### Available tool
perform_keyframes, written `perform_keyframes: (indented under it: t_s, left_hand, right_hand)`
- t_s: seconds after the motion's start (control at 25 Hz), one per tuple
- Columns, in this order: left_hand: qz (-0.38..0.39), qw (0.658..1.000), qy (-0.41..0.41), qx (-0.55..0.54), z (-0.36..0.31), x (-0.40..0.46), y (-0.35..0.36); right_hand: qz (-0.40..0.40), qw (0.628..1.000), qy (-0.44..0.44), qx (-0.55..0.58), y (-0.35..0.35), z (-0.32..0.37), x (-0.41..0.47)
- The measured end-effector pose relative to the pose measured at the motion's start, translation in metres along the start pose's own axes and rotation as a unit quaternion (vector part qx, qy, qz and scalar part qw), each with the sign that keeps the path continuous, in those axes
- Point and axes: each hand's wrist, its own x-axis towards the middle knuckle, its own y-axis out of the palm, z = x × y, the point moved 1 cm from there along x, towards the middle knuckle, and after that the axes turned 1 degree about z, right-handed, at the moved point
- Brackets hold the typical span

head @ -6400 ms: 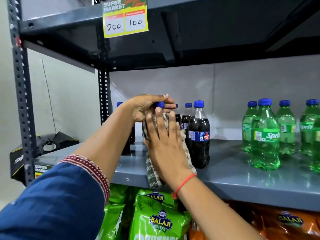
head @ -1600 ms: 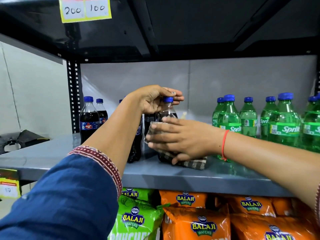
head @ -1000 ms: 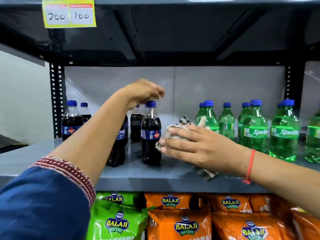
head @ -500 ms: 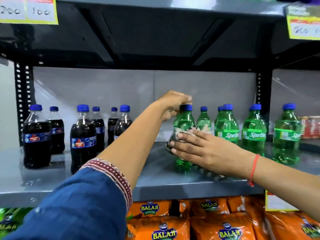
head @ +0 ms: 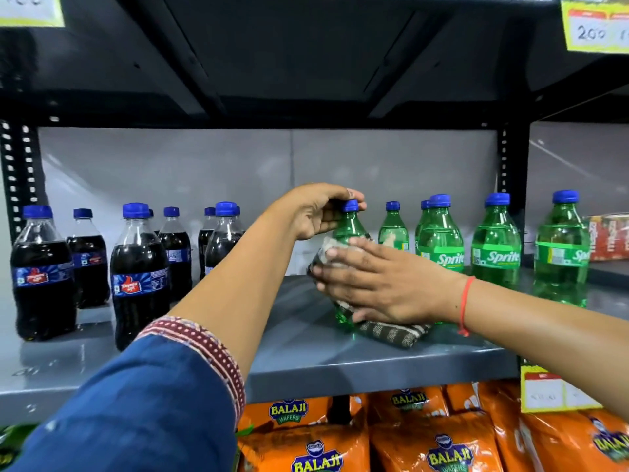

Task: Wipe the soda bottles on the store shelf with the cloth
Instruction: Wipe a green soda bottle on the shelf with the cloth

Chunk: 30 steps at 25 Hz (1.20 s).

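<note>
Both hands have left the dark cola group and shifted rightward along the shelf (head: 374, 359) since approx 1 s ago, now working the green bottle (head: 349, 233) at the left end of the green row. That bottle stands upright w/ its long axis vertical, blue cap pointing up toward the shelf above, base on the grey deck about mid-depth, nearer the front edge than its neighbours. Left hand (head: 315, 212) has fingers curled down over the cap, pinching it to hold the bottle steady. Right hand (head: 384, 284) lies w/ fingers spread flat, pressing the cloth (head: 391, 332) against the bottle's front and lower body; a striped tail of cloth trails onto the deck just beside the base, toward the front edge. Step in hand, by my read: wiping the first green bottle, cola bottles (head: 139, 267) at the left end prob. already done. Next move likely calls for sliding the cloth around or up-down the body while the cap grip stops it tipping or turning, then on to the other Sprite bottles (head: 495, 247) toward the right end, approx five visible. Below the front edge sit orange snack bags (head: 432, 447); a price tag (head: 595, 32) hangs from the upper shelf's right corner.
</note>
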Motion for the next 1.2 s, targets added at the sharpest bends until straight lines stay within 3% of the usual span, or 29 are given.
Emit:
perform_keyframes:
  t_s: [0.2, 0.28, 0.4, 0.56, 0.68, 0.8, 0.92, 1.08, 1.2]
  left_hand:
    - [0.002, 1.000, -0.001, 0.013, 0.000, -0.001, 0.000]
    - [0.002, 1.000, -0.002, 0.016, -0.001, -0.001, 0.001]
    - [0.013, 1.000, -0.009, -0.013, -0.003, -0.002, 0.002]
    - [0.002, 1.000, -0.004, 0.016, -0.002, -0.002, 0.002]
    - [0.007, 1.000, -0.009, 0.012, -0.002, -0.004, 0.002]
    - [0.003, 1.000, -0.006, 0.024, -0.003, -0.005, 0.002]
    - [0.009, 1.000, -0.007, 0.009, -0.002, -0.005, 0.003]
    - [0.010, 1.000, -0.006, 0.028, -0.004, -0.006, 0.003]
    - [-0.004, 0.999, -0.007, 0.045, -0.008, -0.012, 0.006]
  right_hand:
    - [-0.004, 1.000, 0.023, 0.011, -0.001, -0.007, 0.001]
    - [0.012, 1.000, -0.026, -0.008, 0.001, -0.005, 0.001]
    - [0.006, 0.999, 0.035, 0.014, -0.002, -0.012, 0.003]
    - [0.011, 1.000, -0.026, -0.009, 0.001, -0.007, 0.000]
    - [-0.003, 0.999, 0.033, 0.027, -0.001, -0.008, 0.000]
    - [0.009, 1.000, -0.029, 0.009, 0.000, -0.005, -0.002]
    - [-0.015, 0.998, 0.045, 0.047, -0.005, -0.011, -0.005]
    - [-0.025, 0.995, -0.029, 0.096, -0.010, 0.015, -0.011]
    - [-0.016, 0.984, -0.023, 0.177, -0.023, 0.016, -0.018]
